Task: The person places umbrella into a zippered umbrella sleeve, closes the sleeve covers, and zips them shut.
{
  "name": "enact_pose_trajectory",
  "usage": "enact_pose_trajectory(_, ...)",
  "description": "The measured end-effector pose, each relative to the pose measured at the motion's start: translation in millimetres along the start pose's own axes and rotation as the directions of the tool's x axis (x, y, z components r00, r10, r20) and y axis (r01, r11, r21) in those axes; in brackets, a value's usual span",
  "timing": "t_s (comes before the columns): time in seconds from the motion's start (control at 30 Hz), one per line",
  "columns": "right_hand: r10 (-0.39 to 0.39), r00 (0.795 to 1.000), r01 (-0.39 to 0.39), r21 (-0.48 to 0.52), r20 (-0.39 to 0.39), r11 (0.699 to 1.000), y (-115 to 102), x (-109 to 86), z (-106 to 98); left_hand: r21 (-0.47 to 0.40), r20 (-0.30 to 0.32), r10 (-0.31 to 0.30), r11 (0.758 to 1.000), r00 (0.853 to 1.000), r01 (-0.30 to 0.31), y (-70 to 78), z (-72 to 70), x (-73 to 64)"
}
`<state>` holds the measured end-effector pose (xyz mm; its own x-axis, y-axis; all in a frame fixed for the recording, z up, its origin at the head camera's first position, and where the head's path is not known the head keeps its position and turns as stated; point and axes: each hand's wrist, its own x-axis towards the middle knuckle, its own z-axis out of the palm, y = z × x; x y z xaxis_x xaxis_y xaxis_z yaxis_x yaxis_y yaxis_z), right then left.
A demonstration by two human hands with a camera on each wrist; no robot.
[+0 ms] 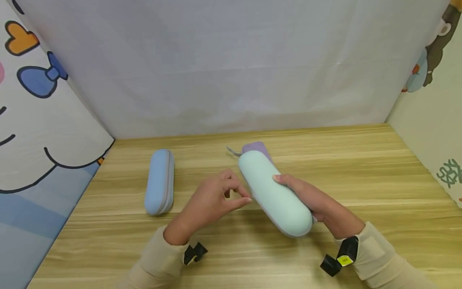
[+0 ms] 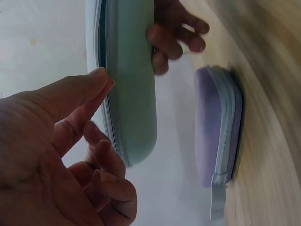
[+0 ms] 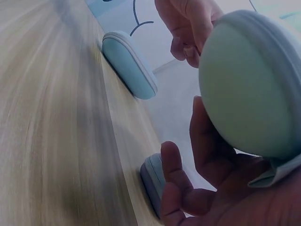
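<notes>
A mint-green oblong zippered case (image 1: 272,196) is held tilted above the table. My right hand (image 1: 312,198) grips it from the right side, thumb on its top face and fingers beneath. At the left edge, my left hand (image 1: 213,198) pinches at the zipper with thumb and forefinger; the pull itself is hidden between the fingertips. In the left wrist view, the zipper (image 2: 114,134) runs along the case's side, and a dark gap (image 2: 102,35) shows between its halves above the pinching fingers. A fabric tab (image 3: 277,174) sticks out at the case's end by my right palm.
Behind the green case a purple zippered case (image 1: 257,147) with a grey strap lies on the wooden table (image 1: 361,172). To the left lies a light blue zippered case (image 1: 157,182). A white cloth backdrop (image 1: 231,80) rises behind; printed panels stand at both sides.
</notes>
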<state>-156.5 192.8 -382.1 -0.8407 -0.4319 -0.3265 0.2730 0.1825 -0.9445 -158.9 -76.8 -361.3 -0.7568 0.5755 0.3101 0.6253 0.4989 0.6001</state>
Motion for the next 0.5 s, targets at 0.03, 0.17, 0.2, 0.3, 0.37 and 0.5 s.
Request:
enact_pose_trajectory(0.03, 0.004, 1.000, -0.004, 0.002, -0.005, 1.000, 0, 0.3, 0, -0.009, 0.003, 0.012, 1.000, 1.000, -0.012, 2.2, 2.7, -0.2)
enact_pose_trajectory(0.17, 0.010, 1.000, -0.009, 0.025, -0.013, 1.000, 0, 1.0, 0, -0.044, 0.024, 0.084, 0.996, 0.996, -0.083, 10.0, 12.6, -2.2)
enact_pose_trajectory(0.2, 0.005, 1.000, -0.005, 0.030, -0.013, 1.000, 0, 1.2, -1, -0.046, 0.035, 0.105, 0.994, 0.994, -0.103, 12.3, 14.9, -2.5)
enact_pose_trajectory(0.3, -0.012, 1.000, 0.012, 0.045, -0.012, 0.999, 1, 2.0, -1, -0.044, 0.069, 0.145, 0.989, 0.987, -0.142, 20.2, 20.9, -4.3)
enact_pose_trajectory(0.37, -0.020, 1.000, 0.021, 0.048, -0.017, 0.999, 1, 2.1, -1, -0.022, 0.094, 0.163, 0.987, 0.982, -0.162, 26.4, 24.0, -5.3)
enact_pose_trajectory(0.5, -0.017, 1.000, 0.018, 0.041, -0.020, 0.999, 1, 1.5, -2, 0.006, 0.134, 0.156, 0.987, 0.979, -0.159, 37.0, 28.9, -8.5)
